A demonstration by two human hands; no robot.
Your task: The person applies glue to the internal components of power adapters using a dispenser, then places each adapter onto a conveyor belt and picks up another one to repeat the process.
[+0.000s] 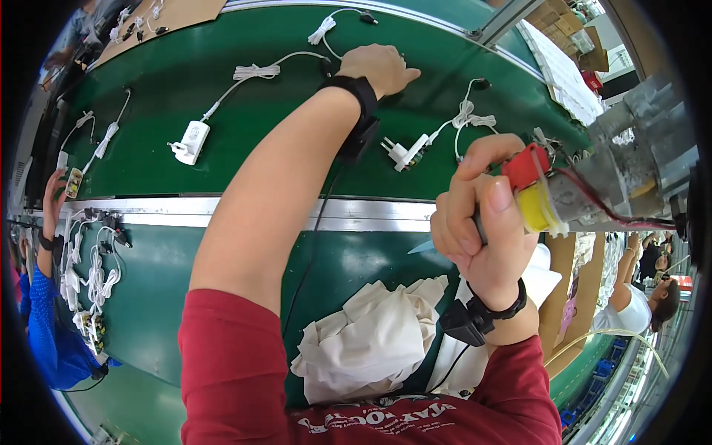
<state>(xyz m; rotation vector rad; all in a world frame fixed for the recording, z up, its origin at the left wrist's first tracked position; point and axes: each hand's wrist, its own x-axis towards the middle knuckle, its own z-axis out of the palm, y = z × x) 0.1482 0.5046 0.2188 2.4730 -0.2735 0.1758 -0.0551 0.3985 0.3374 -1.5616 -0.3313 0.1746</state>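
Note:
My left hand [377,70] reaches far over the green conveyor belt, its fingers curled down and mostly hidden, its thumb out to the right. A white cable [322,31] with a black plug runs beneath it. My right hand [482,215] is raised at the right, fingers curled round a slim grey tool with a light blue pointed tip [421,247]. Close beside its thumb and index finger is a red block [525,167] with a yellow ring [535,208] and thin wires on a cloudy cylinder. Whether they touch cannot be told.
On the belt [282,163] lie a white plug adapter [191,142] with bundled cable and another adapter [404,153] with its circuit board exposed. Off-white cloth [371,341] lies before me. A co-worker's hand [53,194] is at the left, near tangled cables [96,278].

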